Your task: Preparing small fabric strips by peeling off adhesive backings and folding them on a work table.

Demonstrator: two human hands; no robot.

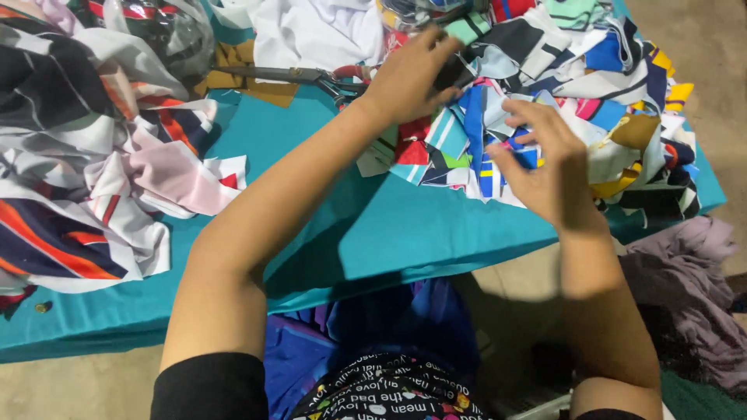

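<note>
Head view: the work in hand appears to be sorting through a heap of printed fabric scraps [545, 101] piled at the far right of the teal-covered tabletop [350, 233]. The left hand [408, 74] reaches into the heap's near-left edge, fingers curled onto a dark piece; whether it is pinched cannot be told. The right hand [545, 167] rests on blue-and-white striped scraps [475, 132], fingers spread loosely, gripping nothing clearly. Black-bladed scissors [296, 76] lie just beside the left hand, long axis running left to right, handles toward the hand, blades pointing left. Judged next: separating one scrap calls for a firm pinch.
</note>
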